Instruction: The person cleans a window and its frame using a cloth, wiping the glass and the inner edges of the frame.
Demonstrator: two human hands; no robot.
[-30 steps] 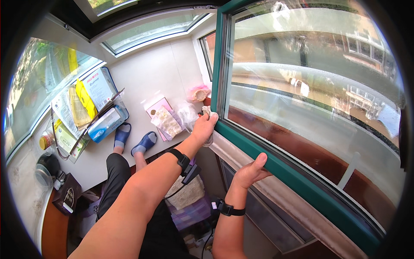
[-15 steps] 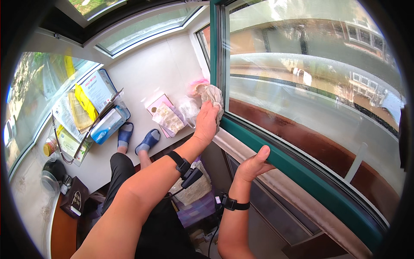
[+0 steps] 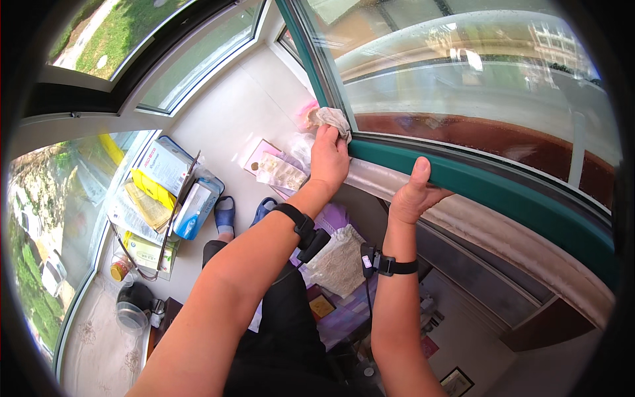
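Observation:
My left hand (image 3: 329, 162) is closed on a crumpled pale cloth (image 3: 336, 120). It presses the cloth against the lower inner corner of a green window frame (image 3: 489, 188). Lower down on the right, my right hand (image 3: 413, 198) grips the frame's bottom rail, thumb up on the near side, other fingers partly hidden under it. Inside the frame, the glass pane (image 3: 456, 86) shows streaks and small drops. Just beyond the cloth lie a pink bundle (image 3: 307, 114) and a clear plastic bag (image 3: 301, 147).
My blue-slippered feet (image 3: 225, 213) stand on a white ledge (image 3: 225, 99). On the ledge are a pink box (image 3: 261, 155), a blue-and-white box (image 3: 198, 205), a yellow packet (image 3: 153, 188) and a lidded jar (image 3: 120, 270). A pale folded cloth (image 3: 337, 264) lies lower down, beneath my arms.
The view has shifted, so the ledge and its things appear farther right. The window frame lies at a flatter slant. My left hand still holds the cloth at the frame's corner; my right hand keeps its grip.

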